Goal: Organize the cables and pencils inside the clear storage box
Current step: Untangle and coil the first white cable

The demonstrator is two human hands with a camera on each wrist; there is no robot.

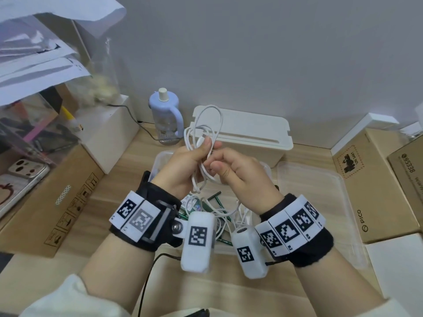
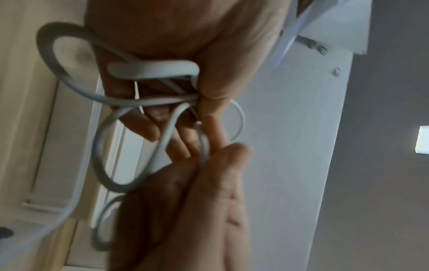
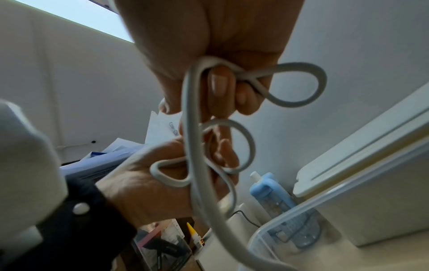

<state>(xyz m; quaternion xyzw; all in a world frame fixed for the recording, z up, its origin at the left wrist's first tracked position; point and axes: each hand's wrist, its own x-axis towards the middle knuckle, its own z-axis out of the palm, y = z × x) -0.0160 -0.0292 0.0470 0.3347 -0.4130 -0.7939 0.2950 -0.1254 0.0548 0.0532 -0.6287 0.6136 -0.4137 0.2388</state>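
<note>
Both hands are raised above a clear storage box (image 1: 160,160) on the wooden bench (image 1: 128,179). The left hand (image 1: 183,165) grips a loosely coiled white cable (image 1: 207,124), fingers (image 1: 211,145) curled around the bundle, loops rising toward the far wall. The right hand (image 1: 240,172) pinches a strand of the same cable just beside it. Inside the box below lie green pencils (image 1: 216,199) tangled with more white cables (image 1: 229,212). The clear lid (image 1: 320,193) rests to the right; a white lidded box (image 1: 256,138) stands behind.
</note>
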